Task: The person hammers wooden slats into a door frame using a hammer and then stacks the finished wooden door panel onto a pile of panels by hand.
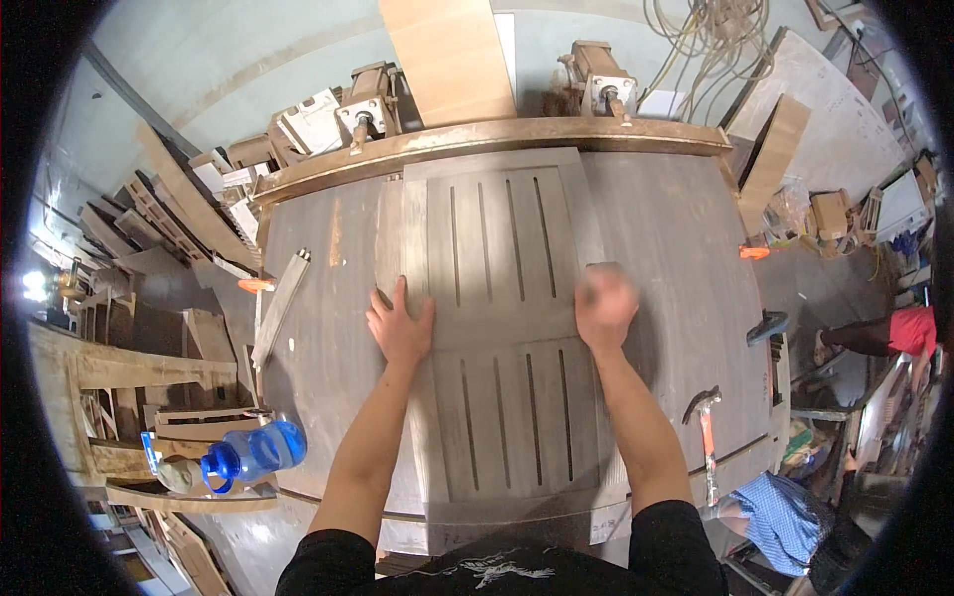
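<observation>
A grey wooden door panel [505, 326] with two rows of long slots lies flat on the worktable, running away from me. Spread fingers of my left hand [400, 326] rest at the panel's left edge. At its right edge my right hand [606, 308], smeared by motion, is closed round something dark with a straight far edge; its kind does not show. To the right on the table lies a claw hammer [707, 437] with an orange handle. A narrow wooden strip [282, 308] lies to the left.
A metal beam [487, 137] with two cylinders crosses the table's far side. Near left stands a blue water bottle [260, 453]. Orange clamps [754, 252] sit at the side edges. Stacked boards flank the left; a person in red [909, 330] shows at far right, blue checked cloth [780, 519] near right.
</observation>
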Motion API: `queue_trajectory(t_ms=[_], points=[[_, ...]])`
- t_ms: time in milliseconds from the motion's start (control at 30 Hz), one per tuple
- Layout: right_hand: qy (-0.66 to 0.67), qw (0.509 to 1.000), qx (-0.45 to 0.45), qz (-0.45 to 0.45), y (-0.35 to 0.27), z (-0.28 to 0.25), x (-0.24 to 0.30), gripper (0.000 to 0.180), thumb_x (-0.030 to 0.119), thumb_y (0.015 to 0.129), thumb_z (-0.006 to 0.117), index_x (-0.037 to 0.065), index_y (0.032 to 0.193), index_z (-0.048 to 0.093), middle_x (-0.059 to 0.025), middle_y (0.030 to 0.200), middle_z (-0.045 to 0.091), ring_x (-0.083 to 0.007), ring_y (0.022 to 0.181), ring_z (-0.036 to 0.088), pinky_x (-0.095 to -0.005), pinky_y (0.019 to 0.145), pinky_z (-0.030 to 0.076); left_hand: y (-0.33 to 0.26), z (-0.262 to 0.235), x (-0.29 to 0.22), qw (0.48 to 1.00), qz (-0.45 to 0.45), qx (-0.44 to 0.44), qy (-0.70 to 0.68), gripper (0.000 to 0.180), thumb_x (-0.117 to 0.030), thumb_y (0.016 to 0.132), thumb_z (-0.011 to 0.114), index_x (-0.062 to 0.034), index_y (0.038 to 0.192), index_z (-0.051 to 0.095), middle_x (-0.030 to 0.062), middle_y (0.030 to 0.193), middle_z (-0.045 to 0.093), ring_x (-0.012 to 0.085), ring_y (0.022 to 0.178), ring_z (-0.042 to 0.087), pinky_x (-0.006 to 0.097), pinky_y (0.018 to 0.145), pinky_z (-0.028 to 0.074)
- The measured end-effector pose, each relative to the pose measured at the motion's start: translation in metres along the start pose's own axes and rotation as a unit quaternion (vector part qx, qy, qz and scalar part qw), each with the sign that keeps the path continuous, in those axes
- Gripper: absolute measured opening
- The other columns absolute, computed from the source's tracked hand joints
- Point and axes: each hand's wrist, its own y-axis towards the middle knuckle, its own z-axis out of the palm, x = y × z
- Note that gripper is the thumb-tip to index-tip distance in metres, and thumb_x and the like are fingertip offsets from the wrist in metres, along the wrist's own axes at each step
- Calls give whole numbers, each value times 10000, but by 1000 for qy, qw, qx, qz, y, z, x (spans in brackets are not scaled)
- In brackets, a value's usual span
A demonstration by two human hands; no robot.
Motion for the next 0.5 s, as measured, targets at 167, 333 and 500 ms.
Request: queue_trajectory(t_ms=[167, 333, 500], points=[[-95, 982, 158, 26, -16, 0, -22, 562, 332, 798, 707, 142, 1311, 582, -157, 1281, 595, -367, 1175, 543, -494, 1005, 404, 0, -4, 2, 999, 16, 26, 27, 743, -571, 869, 603, -260, 1503, 374, 268, 1542, 252, 431, 1267, 376, 480, 1084, 311], [74, 947, 309, 41, -49, -49, -47, 795, 416, 840, 704, 108, 1496, 378, -167, 1561, 329, -382, 1437, 286, -499, 1153, 226, -19, -24, 34, 991, 24, 135, 6, 790, -589, 879, 580, -265, 1540, 293, 225, 1595, 193, 403, 1366, 334, 490, 1101, 305], [20, 957, 283, 69, -153, -138, -47, 870, 429, 831, 712, 13, 1493, 330, -233, 1533, 340, -406, 1453, 247, -534, 1171, 183, -144, -33, 97, 985, 148, 83, -29, 662, -430, 951, 538, -86, 1493, 377, 191, 1588, 254, 397, 1472, 197, 542, 1190, 149]])
